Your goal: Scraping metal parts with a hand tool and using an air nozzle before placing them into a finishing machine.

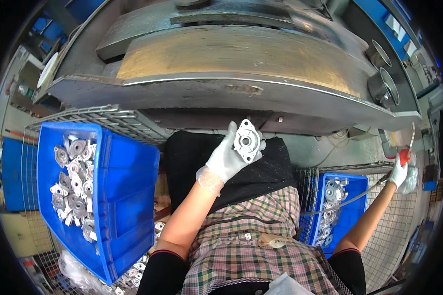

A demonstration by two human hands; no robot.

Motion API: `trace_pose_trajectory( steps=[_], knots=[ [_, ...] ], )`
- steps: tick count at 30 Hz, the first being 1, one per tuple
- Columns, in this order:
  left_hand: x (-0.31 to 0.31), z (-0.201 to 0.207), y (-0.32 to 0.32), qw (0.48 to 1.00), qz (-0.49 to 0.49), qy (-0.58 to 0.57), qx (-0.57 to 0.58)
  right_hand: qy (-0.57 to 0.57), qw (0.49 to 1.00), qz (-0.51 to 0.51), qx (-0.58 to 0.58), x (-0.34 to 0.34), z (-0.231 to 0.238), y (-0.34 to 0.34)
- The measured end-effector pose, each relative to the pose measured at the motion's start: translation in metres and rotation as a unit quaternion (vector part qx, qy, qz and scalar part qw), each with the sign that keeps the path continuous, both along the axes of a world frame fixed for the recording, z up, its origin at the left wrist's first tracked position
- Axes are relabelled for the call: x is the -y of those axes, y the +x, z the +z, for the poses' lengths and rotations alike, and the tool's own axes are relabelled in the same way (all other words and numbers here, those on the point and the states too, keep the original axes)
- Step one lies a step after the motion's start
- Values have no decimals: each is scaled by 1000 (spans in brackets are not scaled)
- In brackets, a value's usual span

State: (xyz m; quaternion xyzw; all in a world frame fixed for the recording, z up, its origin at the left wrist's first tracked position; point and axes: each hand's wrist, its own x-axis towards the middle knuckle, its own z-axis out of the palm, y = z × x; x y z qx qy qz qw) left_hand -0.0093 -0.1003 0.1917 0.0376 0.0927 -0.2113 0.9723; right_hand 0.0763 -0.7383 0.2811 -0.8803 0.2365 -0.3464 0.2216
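Note:
In front of my lap, my left hand (225, 160) in a white glove holds a silver cast-metal flange (246, 141). The part has a round centre hole and two pointed ears with small holes, and its face is turned up. Far off to the right, my gloved right hand (398, 174) is closed around a red air blow gun (404, 156) with a thin nozzle pointing upward. A grey hose (349, 200) runs from that hand back toward my waist. The fingers of the right hand are small and partly hidden.
A blue bin (125, 196) of similar metal parts stands at my left, tilted in a wire cart. Another blue bin (362, 183) with parts sits at the right. Ahead is a metal workbench (231, 54) with two metal cups (383, 88) at its right end.

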Motion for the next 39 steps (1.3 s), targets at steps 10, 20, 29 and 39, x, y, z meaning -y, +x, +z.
trace_pose_trajectory(
  steps=[10,20,29,39],
  knots=[
    [73,17,0,952,-13,288,104,143,871,447,-144,-327,0,-83],
    [67,19,-6,758,-116,612,195,123,877,287,-366,-264,-75,-91],
    [-54,108,-64,686,-63,718,100,-15,929,182,-322,-137,-114,-77],
    [-147,250,-182,407,-66,886,213,150,817,521,-196,-341,25,22]
  ],
)
